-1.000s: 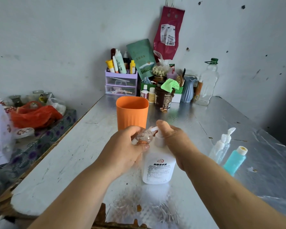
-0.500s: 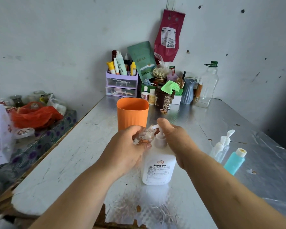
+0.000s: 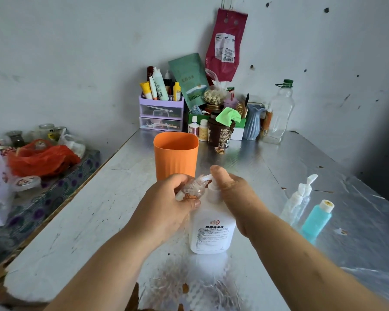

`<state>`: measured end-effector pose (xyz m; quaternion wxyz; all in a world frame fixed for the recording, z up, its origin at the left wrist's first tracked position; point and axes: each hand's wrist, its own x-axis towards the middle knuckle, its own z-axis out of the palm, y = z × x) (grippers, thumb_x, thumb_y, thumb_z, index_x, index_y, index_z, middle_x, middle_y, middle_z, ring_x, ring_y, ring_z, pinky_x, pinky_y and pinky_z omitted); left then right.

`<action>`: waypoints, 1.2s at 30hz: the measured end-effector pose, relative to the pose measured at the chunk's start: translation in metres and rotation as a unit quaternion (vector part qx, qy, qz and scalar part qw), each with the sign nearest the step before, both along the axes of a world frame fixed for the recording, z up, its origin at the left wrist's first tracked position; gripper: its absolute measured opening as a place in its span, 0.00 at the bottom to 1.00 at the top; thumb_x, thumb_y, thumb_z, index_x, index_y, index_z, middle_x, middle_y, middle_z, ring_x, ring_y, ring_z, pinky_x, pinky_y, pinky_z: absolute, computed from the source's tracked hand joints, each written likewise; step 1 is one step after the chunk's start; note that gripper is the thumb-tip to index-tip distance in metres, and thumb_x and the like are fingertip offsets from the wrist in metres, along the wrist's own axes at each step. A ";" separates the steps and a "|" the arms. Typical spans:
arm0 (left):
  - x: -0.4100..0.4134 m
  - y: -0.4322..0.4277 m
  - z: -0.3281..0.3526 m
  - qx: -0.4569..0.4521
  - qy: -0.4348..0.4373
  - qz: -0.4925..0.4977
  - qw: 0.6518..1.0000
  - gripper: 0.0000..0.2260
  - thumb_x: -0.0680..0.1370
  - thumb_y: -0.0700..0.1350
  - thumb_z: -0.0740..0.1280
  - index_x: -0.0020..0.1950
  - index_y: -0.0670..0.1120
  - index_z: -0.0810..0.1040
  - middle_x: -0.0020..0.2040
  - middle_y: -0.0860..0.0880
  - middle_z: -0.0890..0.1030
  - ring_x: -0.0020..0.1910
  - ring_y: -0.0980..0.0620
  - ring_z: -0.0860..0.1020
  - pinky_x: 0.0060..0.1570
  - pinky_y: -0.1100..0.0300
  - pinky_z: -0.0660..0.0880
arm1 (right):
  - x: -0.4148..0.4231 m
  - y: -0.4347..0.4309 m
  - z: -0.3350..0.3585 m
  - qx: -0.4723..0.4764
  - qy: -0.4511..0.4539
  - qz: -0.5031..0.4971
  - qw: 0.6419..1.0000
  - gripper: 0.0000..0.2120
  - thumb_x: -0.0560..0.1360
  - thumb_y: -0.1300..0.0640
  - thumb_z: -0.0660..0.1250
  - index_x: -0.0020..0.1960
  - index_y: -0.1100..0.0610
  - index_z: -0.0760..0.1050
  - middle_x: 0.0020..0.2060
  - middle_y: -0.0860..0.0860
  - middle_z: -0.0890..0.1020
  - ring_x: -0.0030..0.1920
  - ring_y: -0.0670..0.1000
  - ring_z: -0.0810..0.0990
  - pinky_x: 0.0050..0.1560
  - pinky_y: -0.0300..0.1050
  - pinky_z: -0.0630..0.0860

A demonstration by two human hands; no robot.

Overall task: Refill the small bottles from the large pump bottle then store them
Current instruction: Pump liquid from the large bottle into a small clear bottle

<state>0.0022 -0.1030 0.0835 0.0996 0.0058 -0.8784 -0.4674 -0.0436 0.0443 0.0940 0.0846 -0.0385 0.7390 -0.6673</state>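
Pump bottle (image 3: 212, 230), small bottle (image 3: 192, 188) unmoved; scuffed silver table (image 3: 279, 167), pocked wall (image 3: 76, 52).

Person, seen from the head camera: two arms and two hands.
Left forearm (image 3: 112, 265): bare from the frame edge to the wrist, smooth.
Right forearm (image 3: 301, 261): bare over the same stretch, with a few small faint marks on its upper side.
Left hand (image 3: 166, 205): bare; thumbnail short and rounded.
Right hand (image 3: 240, 198): bare; broad thumb with a short nail.
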 end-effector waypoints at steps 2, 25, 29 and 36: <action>0.001 0.001 0.002 0.004 -0.003 0.000 1.000 0.13 0.74 0.46 0.73 0.56 0.58 0.78 0.50 0.59 0.82 0.49 0.59 0.79 0.52 0.54 0.78 | 0.001 0.000 0.001 0.010 -0.005 0.001 1.000 0.14 0.77 0.45 0.61 0.41 0.55 0.76 0.36 0.54 0.79 0.37 0.52 0.77 0.38 0.42 0.74; 0.002 0.003 0.005 0.008 0.003 -0.003 1.000 0.14 0.75 0.46 0.73 0.58 0.57 0.77 0.51 0.59 0.81 0.48 0.58 0.80 0.48 0.57 0.79 | -0.005 0.001 0.000 0.004 0.006 -0.007 1.000 0.15 0.76 0.44 0.61 0.39 0.54 0.74 0.34 0.55 0.79 0.34 0.53 0.77 0.38 0.43 0.74; 0.003 0.002 0.001 0.002 -0.001 -0.003 1.000 0.14 0.75 0.46 0.73 0.58 0.57 0.77 0.52 0.58 0.81 0.49 0.58 0.80 0.49 0.58 0.78 | -0.003 0.001 -0.002 0.008 -0.006 0.004 1.000 0.16 0.77 0.44 0.61 0.41 0.55 0.76 0.35 0.54 0.81 0.35 0.53 0.79 0.40 0.43 0.75; 0.006 0.002 0.008 0.002 0.002 -0.005 1.000 0.15 0.75 0.47 0.72 0.60 0.56 0.77 0.54 0.58 0.81 0.51 0.57 0.80 0.51 0.57 0.77 | -0.006 0.002 0.011 0.042 -0.004 -0.019 0.999 0.16 0.72 0.41 0.63 0.41 0.54 0.78 0.37 0.54 0.81 0.40 0.55 0.79 0.53 0.53 0.77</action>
